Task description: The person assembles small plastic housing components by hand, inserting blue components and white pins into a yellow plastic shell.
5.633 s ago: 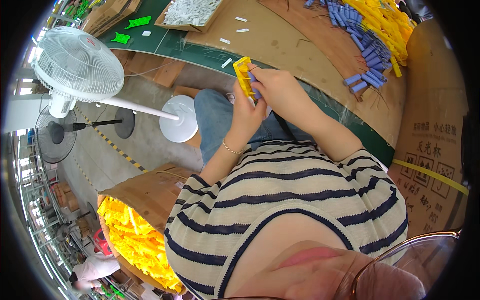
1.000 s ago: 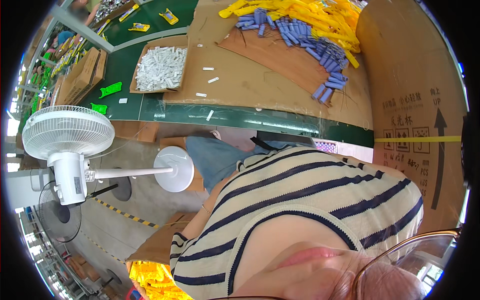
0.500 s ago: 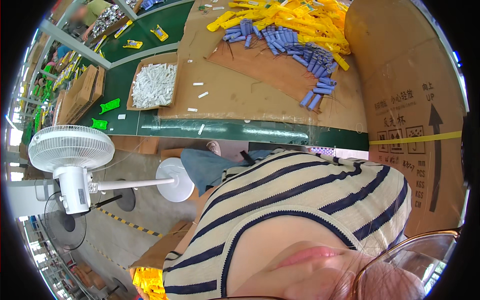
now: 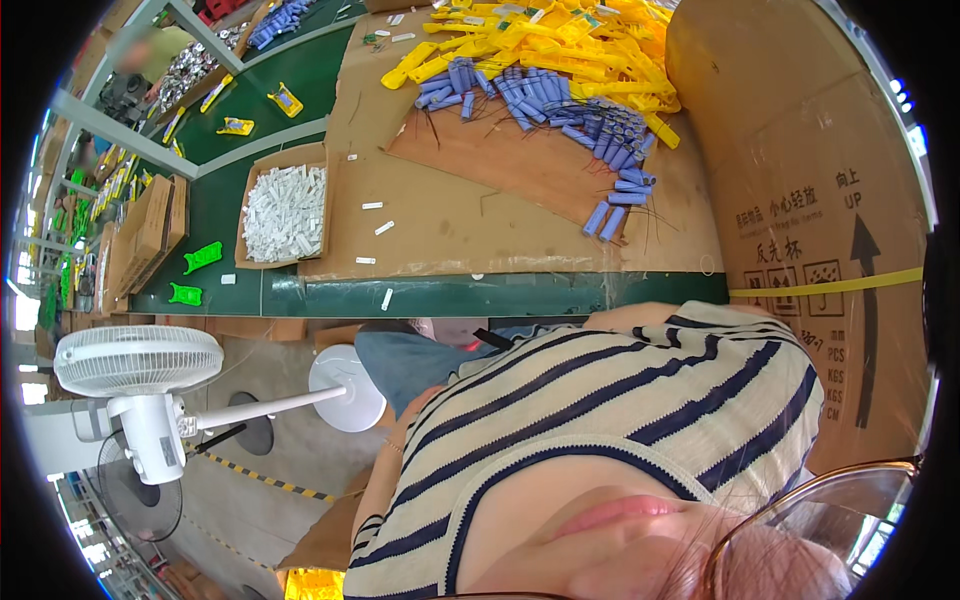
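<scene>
My left arm hangs beside the striped shirt (image 4: 560,400), a thin bracelet at the wrist. Its hand (image 4: 422,402) rests by my hip against the blue trousers (image 4: 390,350); its fingers are hidden. Part of my right arm (image 4: 635,316) shows between the shirt and the table edge, but the hand itself is out of sight. On the cardboard-covered table (image 4: 440,220) lie blue-purple cylindrical cells (image 4: 600,125) with thin wires, next to a heap of yellow plastic housings (image 4: 560,50). A carton of small white parts (image 4: 285,215) stands at the left, and several loose white pieces (image 4: 384,228) lie near it.
Two green plastic pieces (image 4: 203,258) lie left of the carton. A tall cardboard box wall (image 4: 800,130) with a yellow strap borders the right side. A white fan (image 4: 140,360) stands at the left. Far left, another person (image 4: 150,55) sits behind a metal frame.
The view has tilted, so the table and fan appear lower. My left arm with its bracelet and part of my right arm have come into view. The things on the table lie as before.
</scene>
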A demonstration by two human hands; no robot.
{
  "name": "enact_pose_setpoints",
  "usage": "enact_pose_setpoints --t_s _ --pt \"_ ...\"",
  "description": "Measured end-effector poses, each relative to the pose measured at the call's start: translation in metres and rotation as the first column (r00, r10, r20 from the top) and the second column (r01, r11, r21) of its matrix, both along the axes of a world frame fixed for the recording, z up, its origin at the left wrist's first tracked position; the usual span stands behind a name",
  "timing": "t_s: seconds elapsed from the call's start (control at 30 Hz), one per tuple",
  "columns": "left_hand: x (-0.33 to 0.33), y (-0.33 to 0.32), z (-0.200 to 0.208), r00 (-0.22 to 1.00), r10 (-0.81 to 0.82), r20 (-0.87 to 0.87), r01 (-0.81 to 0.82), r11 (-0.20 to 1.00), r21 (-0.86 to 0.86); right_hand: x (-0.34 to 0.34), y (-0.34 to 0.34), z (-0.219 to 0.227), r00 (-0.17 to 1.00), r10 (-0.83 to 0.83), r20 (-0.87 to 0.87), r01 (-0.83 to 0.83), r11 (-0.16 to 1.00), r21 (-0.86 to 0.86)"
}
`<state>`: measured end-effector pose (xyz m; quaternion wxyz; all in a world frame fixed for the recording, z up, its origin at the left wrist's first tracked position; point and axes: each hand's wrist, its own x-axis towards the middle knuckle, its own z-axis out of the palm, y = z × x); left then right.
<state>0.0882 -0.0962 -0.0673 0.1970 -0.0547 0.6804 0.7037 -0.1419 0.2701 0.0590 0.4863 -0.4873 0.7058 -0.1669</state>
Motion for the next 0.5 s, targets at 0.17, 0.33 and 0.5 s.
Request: enact_pose_setpoints --t_s 0.17,0.33,0.5 --pt "-0.013 -0.007 0.021 0.965 -0.183 -0.188 0.137 0.963 -0.233 -0.028 -0.023 0.065 0.921 -0.344 0.183 0.324 0.937 0.129" --pt "-0.067 0.021 0.037 0.994 -0.112 -0.017 0.108 0.978 -0.177 -0.215 0.022 0.093 0.129 -0.928 -0.351 0.548 0.361 -0.755" --pt "-0.083 0.047 0.009 0.943 -0.312 0.112 0.3 0.948 0.109 -0.368 0.04 0.031 -0.372 -0.483 -0.793 0.339 0.725 -0.6"
